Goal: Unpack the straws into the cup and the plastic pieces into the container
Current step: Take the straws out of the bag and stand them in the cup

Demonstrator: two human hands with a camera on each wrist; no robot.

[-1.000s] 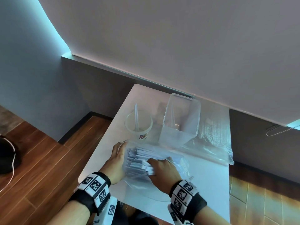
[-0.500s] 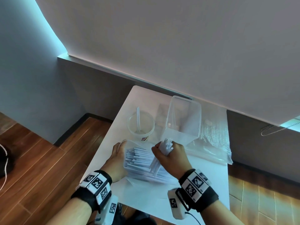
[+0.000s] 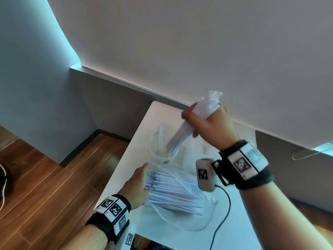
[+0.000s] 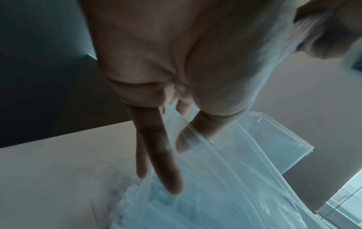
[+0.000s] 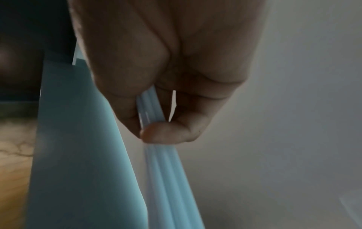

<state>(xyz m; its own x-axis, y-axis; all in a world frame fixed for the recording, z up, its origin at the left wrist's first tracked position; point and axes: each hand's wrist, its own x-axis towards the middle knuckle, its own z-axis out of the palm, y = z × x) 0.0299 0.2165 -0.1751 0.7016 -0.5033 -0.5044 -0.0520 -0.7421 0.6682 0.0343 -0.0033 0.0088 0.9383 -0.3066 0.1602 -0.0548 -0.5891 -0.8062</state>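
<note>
My right hand is raised over the table and grips a bundle of white straws. The bundle tilts, its lower ends inside the clear cup, where a single straw stands. In the right wrist view my fingers curl round the straws. My left hand lies at the mouth of the clear bag of straws. Its fingers are straight, with the film's edge between them and the thumb. The clear container stands behind the bag.
The small white table stands against a grey wall, with wooden floor below its left edge. A black cable hangs from my right wrist over the table's near part. My right arm hides the table's right side.
My right hand has drawn a bundle of straws out of the bag, lifted it up and away, and set its lower ends into the cup. My left hand stays at the bag.
</note>
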